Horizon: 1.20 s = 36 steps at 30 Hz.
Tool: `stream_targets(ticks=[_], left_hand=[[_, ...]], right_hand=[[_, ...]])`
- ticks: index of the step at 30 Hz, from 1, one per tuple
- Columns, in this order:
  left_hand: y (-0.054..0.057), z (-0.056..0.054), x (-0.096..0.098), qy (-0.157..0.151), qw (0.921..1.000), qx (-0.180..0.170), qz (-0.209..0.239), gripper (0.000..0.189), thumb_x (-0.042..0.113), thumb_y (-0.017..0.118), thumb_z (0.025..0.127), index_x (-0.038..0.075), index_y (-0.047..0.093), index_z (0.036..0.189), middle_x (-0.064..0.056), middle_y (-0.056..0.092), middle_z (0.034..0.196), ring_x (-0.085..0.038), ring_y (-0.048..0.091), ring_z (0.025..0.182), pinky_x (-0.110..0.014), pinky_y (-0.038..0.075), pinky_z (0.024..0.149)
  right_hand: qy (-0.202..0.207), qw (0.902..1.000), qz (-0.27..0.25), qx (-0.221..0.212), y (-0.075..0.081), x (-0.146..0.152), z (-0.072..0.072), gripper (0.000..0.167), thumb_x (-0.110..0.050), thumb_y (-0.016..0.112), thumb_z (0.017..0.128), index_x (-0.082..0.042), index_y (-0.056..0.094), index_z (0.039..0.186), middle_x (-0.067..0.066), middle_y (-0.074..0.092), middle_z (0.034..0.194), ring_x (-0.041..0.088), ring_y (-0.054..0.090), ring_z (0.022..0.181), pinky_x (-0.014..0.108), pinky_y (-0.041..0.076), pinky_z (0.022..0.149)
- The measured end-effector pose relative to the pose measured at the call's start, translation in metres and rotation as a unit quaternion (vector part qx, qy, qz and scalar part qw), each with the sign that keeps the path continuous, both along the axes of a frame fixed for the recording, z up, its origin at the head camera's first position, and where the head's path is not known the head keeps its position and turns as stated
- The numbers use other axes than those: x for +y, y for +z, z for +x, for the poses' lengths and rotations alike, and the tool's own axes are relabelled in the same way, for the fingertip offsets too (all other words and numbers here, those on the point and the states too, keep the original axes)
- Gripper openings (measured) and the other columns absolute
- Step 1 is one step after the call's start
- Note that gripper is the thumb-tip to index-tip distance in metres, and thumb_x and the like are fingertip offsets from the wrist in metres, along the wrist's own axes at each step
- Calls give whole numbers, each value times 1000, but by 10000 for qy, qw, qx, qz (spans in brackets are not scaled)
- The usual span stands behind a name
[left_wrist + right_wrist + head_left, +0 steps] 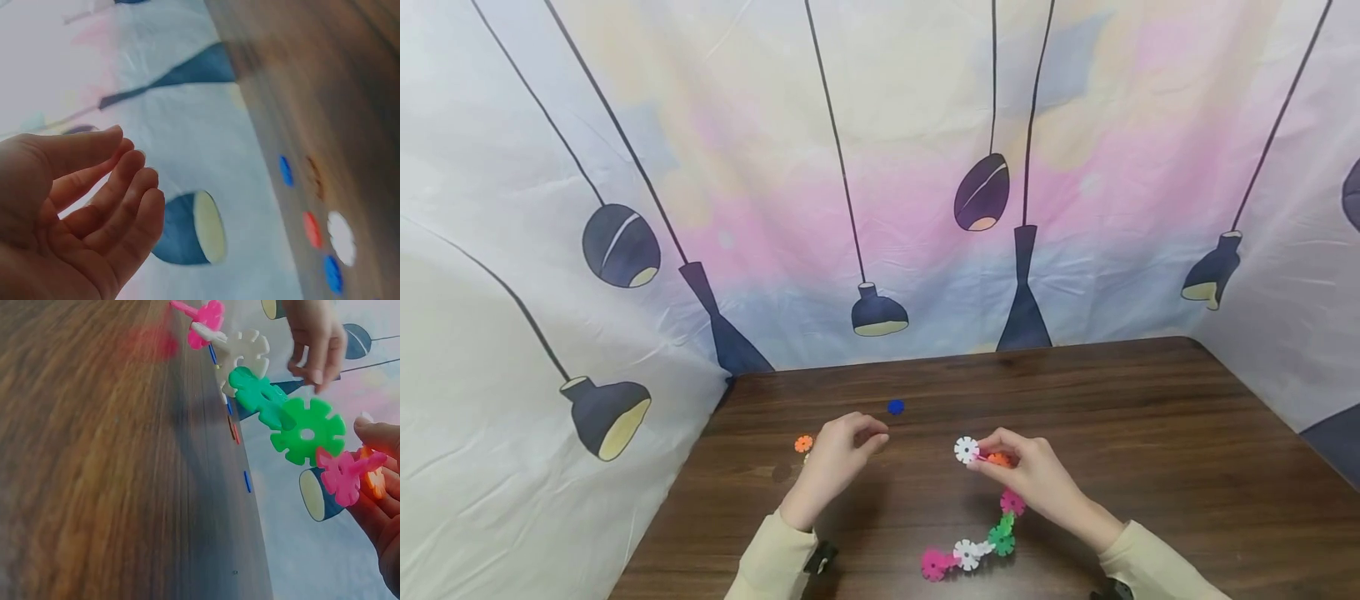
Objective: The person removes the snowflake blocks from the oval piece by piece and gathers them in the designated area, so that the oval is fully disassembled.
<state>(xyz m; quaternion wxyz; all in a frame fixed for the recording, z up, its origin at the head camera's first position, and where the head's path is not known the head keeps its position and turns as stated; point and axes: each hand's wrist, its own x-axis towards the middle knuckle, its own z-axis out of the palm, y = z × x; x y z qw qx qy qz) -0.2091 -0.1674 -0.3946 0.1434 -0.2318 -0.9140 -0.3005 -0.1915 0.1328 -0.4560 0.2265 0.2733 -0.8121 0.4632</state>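
Note:
My right hand (1037, 479) pinches the upper end of a chain of notched plastic snowflake discs between thumb and fingers. A white disc (967, 450) sticks out at its fingertips, with an orange disc (999, 459) beside it, partly covered by the fingers. Below hang a pink disc (1012, 502), green discs (307, 434), white discs (245, 355) and a pink end disc (934, 565), joined by their slots. My left hand (835, 458) hovers over the table to the left, fingers loosely bent, with nothing between thumb and fingertips in the left wrist view (94, 206).
A loose blue disc (896, 407) lies toward the back of the dark wooden table (1112, 408). Left of my left hand is a loose orange disc (803, 443); red, white and blue discs (334, 275) show blurred in the left wrist view. A lamp-printed cloth (925, 250) hangs behind.

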Motion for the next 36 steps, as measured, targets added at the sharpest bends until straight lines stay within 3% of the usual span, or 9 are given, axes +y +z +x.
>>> stream_targets(ticks=[7, 17, 23, 36], left_hand=[[7, 8, 23, -430, 9989, 139, 93, 9, 19, 72, 95, 15, 77, 101, 8, 67, 89, -7, 57, 73, -27, 51, 68], [2, 11, 36, -882, 9958, -1, 236, 16, 25, 67, 99, 12, 77, 102, 7, 70, 91, -5, 62, 79, -31, 56, 75], [0, 15, 43, -1143, 9931, -151, 194, 23, 30, 63, 101, 12, 77, 102, 6, 71, 93, -4, 62, 81, -34, 56, 75], [-6, 17, 51, -1231, 9912, -483, 88, 17, 26, 68, 99, 13, 77, 102, 6, 71, 95, 0, 60, 78, -29, 56, 74]], right_hand=[[75, 9993, 219, -287, 3, -5, 1, 20, -18, 87, 80, -21, 76, 96, -13, 70, 80, 0, 50, 60, 22, 46, 54], [347, 9984, 410, -181, 2, -7, -1, 22, -12, 83, 83, -16, 78, 104, -15, 65, 76, -2, 45, 58, 22, 44, 51], [519, 9973, 473, -233, 1, -8, -1, 20, -17, 80, 88, -15, 76, 108, -11, 71, 85, -2, 50, 62, 22, 48, 55], [579, 9964, 504, -354, 0, -13, 3, 15, -19, 80, 88, -22, 75, 102, -9, 73, 93, 0, 57, 70, 22, 51, 59]])
